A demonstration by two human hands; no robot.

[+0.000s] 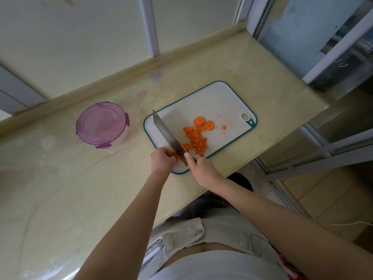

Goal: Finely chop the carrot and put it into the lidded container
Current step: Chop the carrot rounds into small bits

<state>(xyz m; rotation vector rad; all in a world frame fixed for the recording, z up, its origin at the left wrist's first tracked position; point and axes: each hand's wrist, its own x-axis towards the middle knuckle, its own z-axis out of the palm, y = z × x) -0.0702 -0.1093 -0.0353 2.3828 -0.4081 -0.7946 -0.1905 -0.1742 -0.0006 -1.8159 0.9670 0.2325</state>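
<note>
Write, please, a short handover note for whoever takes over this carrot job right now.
Left hand: curled on a carrot piece at the near end of the cutting board, right beside the blade.
Right hand: grips the knife by its handle, tip pointing away.
Done: a chopped pile lies mid-board.
Left: finish the held piece, chop the round slices beyond the pile, then open the lidded container, standing closed on the counter left of the board, and load everything.
</note>
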